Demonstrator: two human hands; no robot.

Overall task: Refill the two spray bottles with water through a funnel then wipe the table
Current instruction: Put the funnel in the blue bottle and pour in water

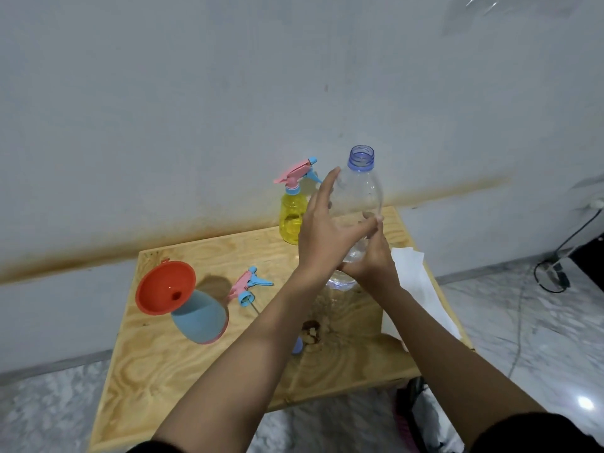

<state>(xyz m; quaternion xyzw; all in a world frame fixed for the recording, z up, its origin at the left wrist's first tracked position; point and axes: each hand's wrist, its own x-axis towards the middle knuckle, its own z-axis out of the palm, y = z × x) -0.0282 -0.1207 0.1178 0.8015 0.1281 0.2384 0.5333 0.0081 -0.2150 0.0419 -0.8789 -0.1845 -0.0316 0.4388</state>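
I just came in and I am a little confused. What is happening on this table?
A person is refilling spray bottles. Both hands, left and right, hold an uncapped clear water bottle upright. The blue spray bottle stands open with a red funnel in its neck, its trigger head lying beside it. The yellow spray bottle at the back is capped. White paper waits at the right.

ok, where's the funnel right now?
The orange funnel is on the left of the head view, seated in the neck of the blue spray bottle, with that bottle's detached pink-and-blue sprayer head lying on the table just right of it.
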